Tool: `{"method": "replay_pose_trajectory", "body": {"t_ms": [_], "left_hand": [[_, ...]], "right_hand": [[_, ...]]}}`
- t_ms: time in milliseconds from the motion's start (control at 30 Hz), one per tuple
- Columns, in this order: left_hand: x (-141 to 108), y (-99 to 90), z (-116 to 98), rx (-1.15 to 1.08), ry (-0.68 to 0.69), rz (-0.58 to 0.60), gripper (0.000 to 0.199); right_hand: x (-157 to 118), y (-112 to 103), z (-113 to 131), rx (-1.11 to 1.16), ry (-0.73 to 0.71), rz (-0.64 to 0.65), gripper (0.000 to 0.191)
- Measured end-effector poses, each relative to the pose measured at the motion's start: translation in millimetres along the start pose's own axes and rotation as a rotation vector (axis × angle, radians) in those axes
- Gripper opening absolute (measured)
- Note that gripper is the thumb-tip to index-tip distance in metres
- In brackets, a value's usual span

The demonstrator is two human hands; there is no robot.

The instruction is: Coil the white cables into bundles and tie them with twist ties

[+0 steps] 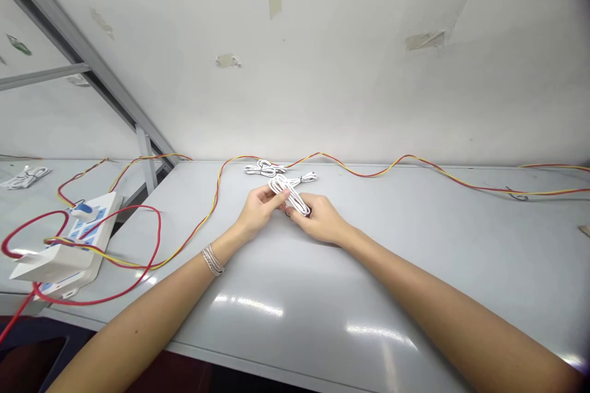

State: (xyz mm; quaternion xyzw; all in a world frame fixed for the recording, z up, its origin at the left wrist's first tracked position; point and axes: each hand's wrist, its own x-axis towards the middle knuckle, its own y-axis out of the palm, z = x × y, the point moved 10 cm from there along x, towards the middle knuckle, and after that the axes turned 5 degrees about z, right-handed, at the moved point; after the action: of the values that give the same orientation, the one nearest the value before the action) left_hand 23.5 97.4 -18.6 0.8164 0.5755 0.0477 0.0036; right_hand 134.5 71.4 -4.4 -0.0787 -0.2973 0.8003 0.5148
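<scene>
A looped bundle of white cable [289, 194] is held between both hands above the grey table. My left hand [260, 212] pinches its left side with thumb and fingers, a braided bracelet round the wrist. Closed on the bundle's lower right end is my right hand [320, 218], with a small dark bit showing by its fingers. Just behind the hands lie two tied white cables, one to the left [263, 168] and one to the right [308, 178].
A white power strip [104, 221] with plugs and red wire loops sits at the left. Twisted red and yellow wires [364, 174] run along the wall. Another white cable bundle [26, 177] lies far left. A metal frame [147, 163] stands at the table's left.
</scene>
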Motion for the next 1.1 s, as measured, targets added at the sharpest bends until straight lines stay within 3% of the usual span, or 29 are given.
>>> {"method": "replay_pose_trajectory", "body": {"t_ms": [100,367,533,667,900,1100], "left_hand": [[1,-5.2,0,-0.007,-0.008,-0.041,0.033],[0,2.0,0,-0.19,-0.071,0.007,0.022],[1,-1.9,6,-0.168,-0.091,-0.011,0.026],[0,1.7,4,-0.078,-0.071,0.021,0.037],[-1,4.1,-7,0.096,0.041,0.02,0.037],[-5,-0.6,-22,0.58,0.189,-0.024,0.041]], "right_hand": [[0,-1,-6,0.077,0.035,-0.019,0.025],[5,-5,-17,0.423,0.092,-0.039,0.021],[7,-6,-29,0.69,0.164,-0.068,0.04],[7,-9,-29,0.723,0.13,-0.081,0.055],[3,-15,-33,0.671,0.196,-0.139,0.038],[2,-21,-33,0.733,0.202,-0.193,0.039]]}}
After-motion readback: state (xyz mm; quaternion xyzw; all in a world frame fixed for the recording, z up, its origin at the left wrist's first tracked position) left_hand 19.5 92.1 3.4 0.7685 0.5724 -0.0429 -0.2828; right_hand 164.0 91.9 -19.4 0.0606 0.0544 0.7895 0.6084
